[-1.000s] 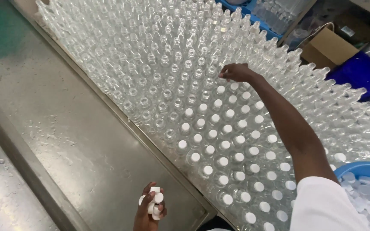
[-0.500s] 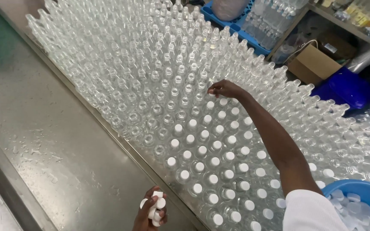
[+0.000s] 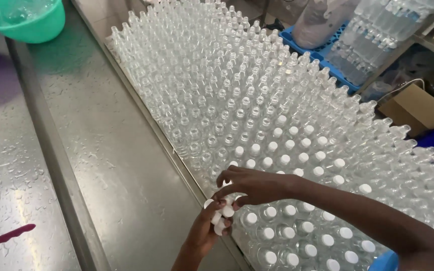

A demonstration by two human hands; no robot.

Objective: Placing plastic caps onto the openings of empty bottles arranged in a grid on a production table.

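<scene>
While left hand (image 3: 208,232) grips white caps (image 3: 220,217), right hand (image 3: 251,186) pinches one (clear bottles (image 3: 237,100) behind), brown carton (image 3: 417,109) far right

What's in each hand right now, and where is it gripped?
The left hand cups a small cluster of white caps in its curled fingers. The right hand pinches one cap from that cluster at its fingertips, over the clear bottles.

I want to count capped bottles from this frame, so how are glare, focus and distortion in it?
Head view: even overhead light, soft sheen on the wet steel table; white caps near the right hand and left hand read sharply; the far clear bottles blend together through reflections; wide-angle lens bends the rows outward toward the edges; shadows are faint.
</scene>
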